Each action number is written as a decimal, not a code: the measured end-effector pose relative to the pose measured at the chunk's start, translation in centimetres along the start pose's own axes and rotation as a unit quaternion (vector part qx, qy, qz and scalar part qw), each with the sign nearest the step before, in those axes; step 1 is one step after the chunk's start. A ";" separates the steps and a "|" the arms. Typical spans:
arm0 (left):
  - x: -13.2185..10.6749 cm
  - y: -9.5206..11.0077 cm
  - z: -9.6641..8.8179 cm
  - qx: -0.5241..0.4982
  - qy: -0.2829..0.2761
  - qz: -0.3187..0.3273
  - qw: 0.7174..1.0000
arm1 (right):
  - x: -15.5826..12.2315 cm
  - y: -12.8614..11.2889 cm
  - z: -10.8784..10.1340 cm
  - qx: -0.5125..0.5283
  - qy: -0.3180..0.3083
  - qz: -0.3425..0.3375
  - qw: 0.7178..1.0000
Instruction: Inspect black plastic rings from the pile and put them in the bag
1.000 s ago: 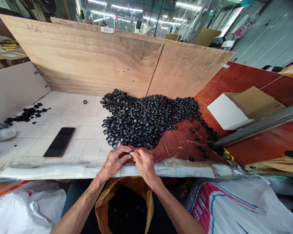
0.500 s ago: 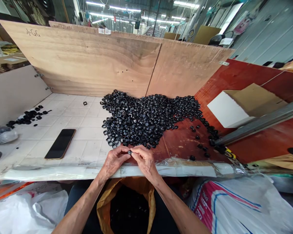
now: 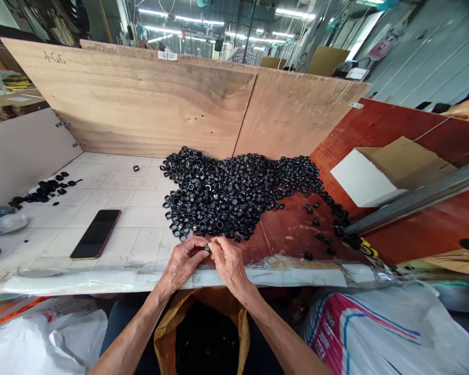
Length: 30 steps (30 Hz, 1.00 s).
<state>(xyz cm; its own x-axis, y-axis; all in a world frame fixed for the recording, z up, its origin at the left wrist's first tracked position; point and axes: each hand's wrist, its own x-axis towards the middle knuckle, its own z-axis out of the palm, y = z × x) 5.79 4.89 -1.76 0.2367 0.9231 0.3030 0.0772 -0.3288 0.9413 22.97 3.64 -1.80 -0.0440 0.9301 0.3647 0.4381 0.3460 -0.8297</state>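
the bench [image 3: 140, 224] holds a heap of black rings [image 3: 226, 192] at twelve o'clock from the hands, and a phone [image 3: 96, 234] lies at ten o'clock. the left hand [image 3: 182, 263] and right hand [image 3: 230, 265] face each other, their closed fingertips pinching one small ring [image 3: 207, 249] between them, near the heap's lower edge.

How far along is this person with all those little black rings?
A yellow sack below seems to hold dark rings, and a small cluster sits on white tiles. The left hand and right hand pinch one ring. A big heap remains on the red board.
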 end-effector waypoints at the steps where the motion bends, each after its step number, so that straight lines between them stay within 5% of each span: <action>1: 0.0 0.0 0.0 -0.006 0.005 -0.001 1.000 | 0.0 0.0 -0.1 0.014 -0.012 0.005 1.000; 5: 0.0 -0.2 0.1 -0.007 0.008 -0.007 1.000 | 0.0 0.3 -0.8 0.008 -0.042 0.005 0.999; 22: -0.1 0.6 0.0 -0.056 -0.007 -0.042 0.998 | -0.6 -0.9 -0.9 0.028 0.015 0.040 0.999; 26: -1.2 0.8 0.4 -0.114 -0.005 -0.081 0.990 | -1.3 -1.6 -1.2 0.032 -0.020 0.010 0.999; 30: -2.8 1.4 1.1 -0.134 0.038 -0.095 0.986 | -2.4 -2.4 -1.2 0.015 -0.036 0.061 0.997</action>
<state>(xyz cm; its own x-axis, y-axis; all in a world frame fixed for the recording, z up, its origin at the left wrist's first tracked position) 6.29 1.62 -1.43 0.1681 0.9786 0.1188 -0.1472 -0.0942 0.9846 23.16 0.46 -0.19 -0.0562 0.9717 0.2293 0.4173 0.2315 -0.8788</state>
